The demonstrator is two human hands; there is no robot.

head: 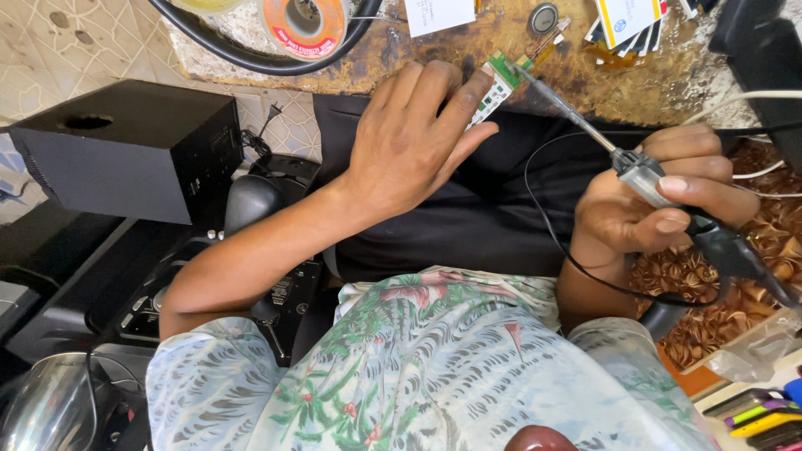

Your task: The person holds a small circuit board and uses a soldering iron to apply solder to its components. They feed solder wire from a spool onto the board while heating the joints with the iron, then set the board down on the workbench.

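Observation:
My left hand (413,138) pinches a small green and white circuit board (497,83) between fingers and thumb, held over my dark trousers at the edge of the worn brown bench (585,75). My right hand (660,196) grips a soldering iron (647,175) by its clear and black handle. The iron's long metal tip reaches up and left to the top end of the board. A thin black cord loops from the iron down across my lap.
A black speaker box (134,150) stands at the left, above other dark devices. A solder spool (305,25) and thick black cable lie on the bench. A coin cell (543,17), cards (626,21) and a heap of copper wire (735,284) are at the right.

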